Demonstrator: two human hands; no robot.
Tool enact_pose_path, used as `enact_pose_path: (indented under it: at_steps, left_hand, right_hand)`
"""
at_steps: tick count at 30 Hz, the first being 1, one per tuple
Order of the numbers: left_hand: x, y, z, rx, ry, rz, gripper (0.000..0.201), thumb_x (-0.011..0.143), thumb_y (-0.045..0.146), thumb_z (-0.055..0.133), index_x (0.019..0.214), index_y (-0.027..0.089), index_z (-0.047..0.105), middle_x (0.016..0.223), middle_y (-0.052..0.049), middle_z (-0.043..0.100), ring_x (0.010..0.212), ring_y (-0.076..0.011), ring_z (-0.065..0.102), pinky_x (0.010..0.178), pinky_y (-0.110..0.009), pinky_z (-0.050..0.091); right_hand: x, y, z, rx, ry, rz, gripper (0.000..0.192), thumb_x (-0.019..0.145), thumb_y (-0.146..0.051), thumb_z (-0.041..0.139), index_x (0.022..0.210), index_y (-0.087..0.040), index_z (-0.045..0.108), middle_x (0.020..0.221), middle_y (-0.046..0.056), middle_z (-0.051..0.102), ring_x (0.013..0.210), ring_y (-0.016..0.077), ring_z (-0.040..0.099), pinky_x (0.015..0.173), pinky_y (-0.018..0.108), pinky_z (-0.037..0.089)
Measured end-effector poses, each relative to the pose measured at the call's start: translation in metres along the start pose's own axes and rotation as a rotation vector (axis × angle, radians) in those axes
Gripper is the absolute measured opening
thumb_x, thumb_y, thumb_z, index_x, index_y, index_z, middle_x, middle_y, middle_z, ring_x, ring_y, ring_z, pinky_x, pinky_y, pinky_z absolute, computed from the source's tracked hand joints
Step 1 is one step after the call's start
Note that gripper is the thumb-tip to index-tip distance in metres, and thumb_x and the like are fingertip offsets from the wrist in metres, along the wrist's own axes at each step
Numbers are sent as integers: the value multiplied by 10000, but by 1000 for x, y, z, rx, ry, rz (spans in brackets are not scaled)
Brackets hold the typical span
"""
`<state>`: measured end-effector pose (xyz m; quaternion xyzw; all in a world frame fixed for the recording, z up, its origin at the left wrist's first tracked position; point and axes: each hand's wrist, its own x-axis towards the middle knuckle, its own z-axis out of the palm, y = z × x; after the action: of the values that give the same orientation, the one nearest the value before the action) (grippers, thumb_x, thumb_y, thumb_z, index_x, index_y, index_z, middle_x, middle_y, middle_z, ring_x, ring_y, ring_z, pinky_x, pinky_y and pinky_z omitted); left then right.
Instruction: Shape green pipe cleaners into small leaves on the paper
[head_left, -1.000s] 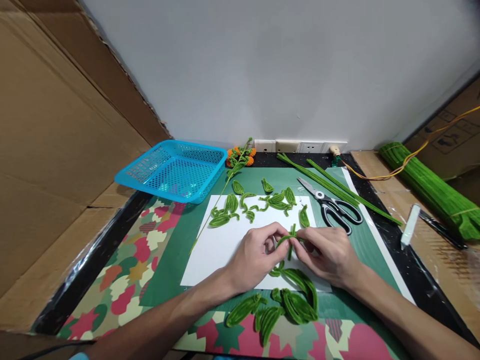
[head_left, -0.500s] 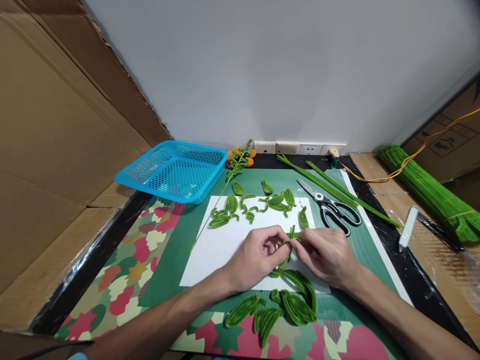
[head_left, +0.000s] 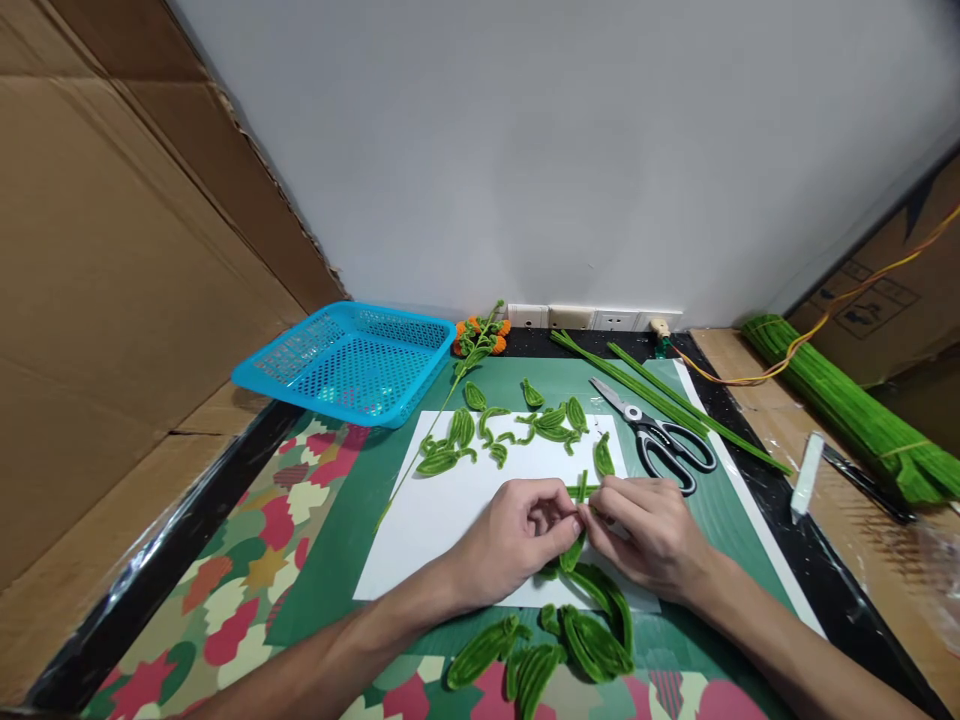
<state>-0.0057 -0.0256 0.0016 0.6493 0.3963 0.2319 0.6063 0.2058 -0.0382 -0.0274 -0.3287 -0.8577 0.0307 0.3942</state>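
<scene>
Both hands met over the near edge of the white paper sheet (head_left: 450, 520), mid-table. Left hand (head_left: 517, 535) and right hand (head_left: 645, 535) each had fingertips pinched shut on the same green pipe-cleaner leaf piece (head_left: 577, 515), its short ends sticking up between the thumbs and its lower end hanging toward the sheet.

Finished large leaves (head_left: 555, 640) lay just below the hands, near the table's front edge. Small leaves (head_left: 517, 425) sat scattered along the sheet's far edge. Scissors (head_left: 660, 440) lay right of the sheet, beside straight green stems (head_left: 652, 385). Blue basket (head_left: 349, 360) was at the far left corner. Pipe-cleaner bundle (head_left: 847, 410) lay off the right edge.
</scene>
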Motion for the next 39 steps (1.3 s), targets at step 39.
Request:
enact_pose_path:
  at_steps: [39]
  left_hand:
    - [2,-3,-6,-89,-64,-120,354,914,484,730,827,153,642,554,50,488,447,-86,460,439,-202,332]
  right_hand:
    - [3,8,-2,-80,-76,-147,156,1070,-118,498,956,-181,583,785,29,619,603,149,513,587,297,365]
